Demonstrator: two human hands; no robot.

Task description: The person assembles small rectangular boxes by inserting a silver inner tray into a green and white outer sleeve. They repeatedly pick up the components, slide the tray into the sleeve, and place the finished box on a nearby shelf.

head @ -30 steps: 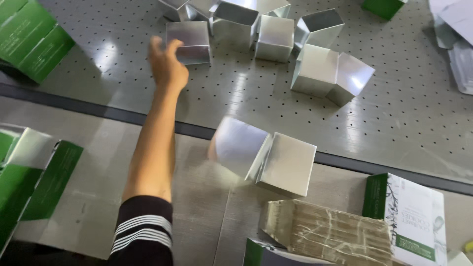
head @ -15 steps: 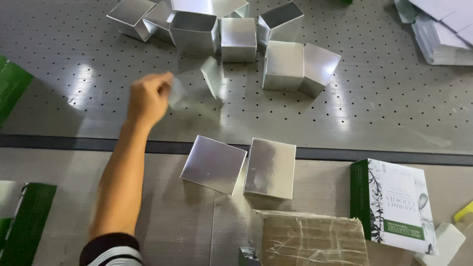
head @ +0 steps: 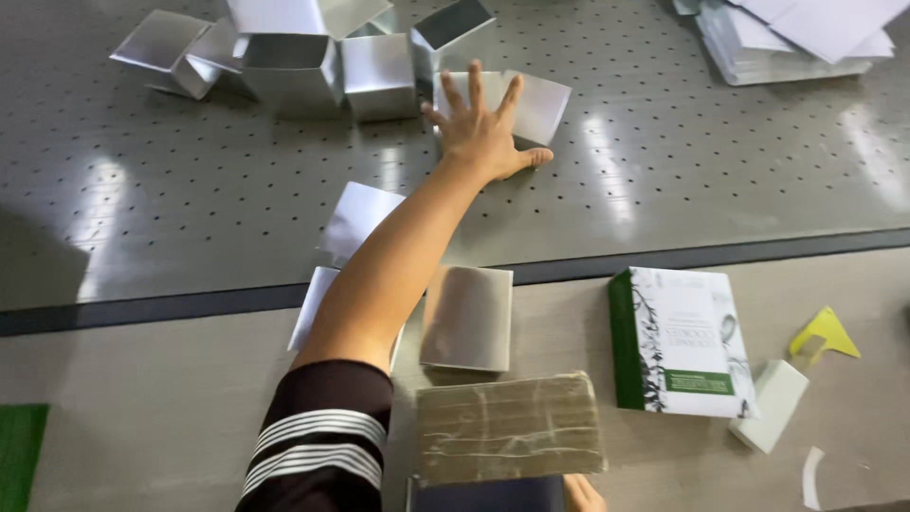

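Left hand [head: 483, 137] is stretched far out over the perforated grey table [head: 171, 218], fingers spread wide apart and palm down. The fingertips lie on or just over a silver box [head: 540, 100] at the near edge of the silver box cluster [head: 284, 62]; nothing is clamped yet. My read: this is the reach-for-a-box step. Picking it up would call for the fingers to close over the box's top edge and draw it away from its neighbours without knocking them. Right hand [head: 583, 493] only peeks in at the bottom edge, next to a dark flat thing [head: 488, 495]; can't tell its grip. The open-ended box [head: 453, 24] in the cluster shows a dark hollow and looks empty. Flat silver sleeves [head: 466, 318] lie near the arm, collapsed. Below them sits a brown wrapped block [head: 507, 427]. The green-and-white carton [head: 682, 341] lies closed, contents hidden. A stack of white sheets [head: 787, 43] sits far right.
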